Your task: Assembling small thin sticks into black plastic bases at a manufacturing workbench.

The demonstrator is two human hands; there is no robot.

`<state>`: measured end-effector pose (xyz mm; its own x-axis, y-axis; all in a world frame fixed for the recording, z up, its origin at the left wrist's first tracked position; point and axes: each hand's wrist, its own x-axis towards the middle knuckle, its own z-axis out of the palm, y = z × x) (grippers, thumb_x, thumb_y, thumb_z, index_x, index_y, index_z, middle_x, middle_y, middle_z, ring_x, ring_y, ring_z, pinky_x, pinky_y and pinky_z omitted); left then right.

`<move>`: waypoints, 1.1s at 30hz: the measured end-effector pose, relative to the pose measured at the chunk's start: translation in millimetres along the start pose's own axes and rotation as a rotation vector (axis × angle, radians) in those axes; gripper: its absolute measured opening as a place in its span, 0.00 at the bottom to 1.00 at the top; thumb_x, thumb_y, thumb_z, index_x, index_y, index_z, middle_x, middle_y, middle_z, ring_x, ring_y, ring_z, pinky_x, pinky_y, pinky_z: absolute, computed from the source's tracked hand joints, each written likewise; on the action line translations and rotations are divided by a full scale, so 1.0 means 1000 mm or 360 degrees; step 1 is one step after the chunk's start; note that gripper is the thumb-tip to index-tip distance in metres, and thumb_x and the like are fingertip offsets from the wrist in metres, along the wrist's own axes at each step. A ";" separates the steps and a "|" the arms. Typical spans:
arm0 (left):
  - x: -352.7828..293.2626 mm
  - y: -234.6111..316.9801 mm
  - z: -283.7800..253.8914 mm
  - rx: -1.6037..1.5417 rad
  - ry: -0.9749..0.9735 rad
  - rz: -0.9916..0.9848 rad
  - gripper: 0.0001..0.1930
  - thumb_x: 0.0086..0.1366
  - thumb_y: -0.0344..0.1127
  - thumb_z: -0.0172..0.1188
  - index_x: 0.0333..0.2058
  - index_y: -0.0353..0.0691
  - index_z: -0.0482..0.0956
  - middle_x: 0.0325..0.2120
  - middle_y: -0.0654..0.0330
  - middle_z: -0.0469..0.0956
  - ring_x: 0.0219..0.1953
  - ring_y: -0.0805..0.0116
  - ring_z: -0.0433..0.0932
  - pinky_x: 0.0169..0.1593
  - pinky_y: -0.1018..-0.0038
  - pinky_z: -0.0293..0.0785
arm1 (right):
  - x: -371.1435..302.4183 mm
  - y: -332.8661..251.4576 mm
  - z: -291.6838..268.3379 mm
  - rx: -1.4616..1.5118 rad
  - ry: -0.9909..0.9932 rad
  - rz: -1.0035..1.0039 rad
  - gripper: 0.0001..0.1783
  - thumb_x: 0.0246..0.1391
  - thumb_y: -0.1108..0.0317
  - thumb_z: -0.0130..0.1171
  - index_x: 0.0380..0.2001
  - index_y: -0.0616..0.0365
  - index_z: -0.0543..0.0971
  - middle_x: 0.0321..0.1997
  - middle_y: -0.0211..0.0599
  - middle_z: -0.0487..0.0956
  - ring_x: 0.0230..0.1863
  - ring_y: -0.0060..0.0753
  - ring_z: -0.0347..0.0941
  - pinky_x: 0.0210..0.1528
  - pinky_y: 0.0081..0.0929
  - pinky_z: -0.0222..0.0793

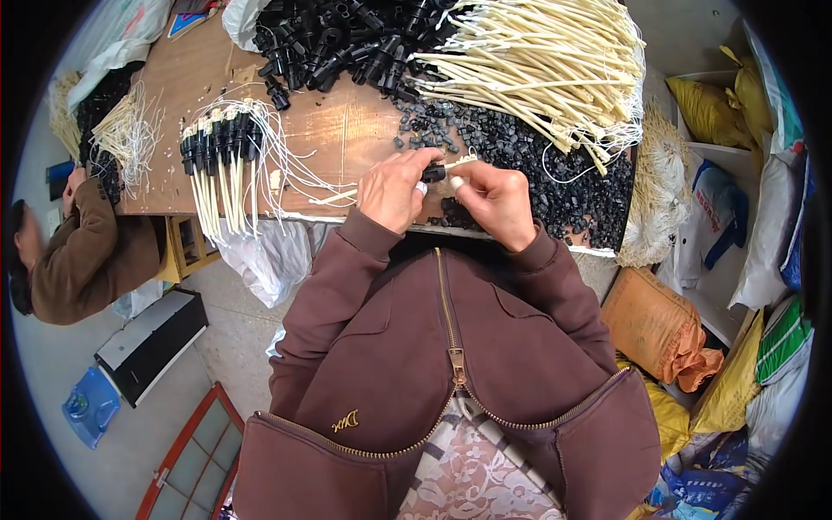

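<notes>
Near the table's front edge, my left hand (387, 192) pinches a black plastic socket (433, 174). A cream sleeved wire (336, 198) sticks out to the left from under that hand. My right hand (498, 204) is closed just right of the socket, its thumb and forefinger at a pale sleeve end (462, 162) beside it. Whether that end is inside the socket, I cannot tell. White covers wrap both thumb tips. Left of my hands lies a row of black sockets (227, 130) fitted on cream sleeves, with thin white wires trailing rightward.
Black sockets (334, 43) are heaped at the back, beside a big pile of cream sleeved wires (546, 65). Small dark pieces (563, 186) cover the table's right side. Another person (87, 243) works at far left. Sacks (654, 316) stand on the right.
</notes>
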<state>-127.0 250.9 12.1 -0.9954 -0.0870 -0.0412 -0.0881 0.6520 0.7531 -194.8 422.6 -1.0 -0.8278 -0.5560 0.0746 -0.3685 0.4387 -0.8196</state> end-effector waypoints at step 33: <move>-0.004 -0.012 0.004 -0.0241 -0.0154 0.0041 0.28 0.50 0.21 0.49 0.54 0.39 0.71 0.41 0.45 0.78 0.45 0.46 0.77 0.50 0.63 0.72 | -0.007 -0.003 0.004 -0.0028 -0.0005 -0.0117 0.07 0.48 0.73 0.60 0.33 0.57 0.81 0.19 0.41 0.76 0.16 0.35 0.74 0.21 0.29 0.68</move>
<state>-121.7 246.1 0.8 -0.9969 0.0056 -0.0780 -0.0631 0.5314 0.8447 -186.4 422.2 -1.5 -0.7972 -0.5891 0.1324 -0.4356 0.4093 -0.8017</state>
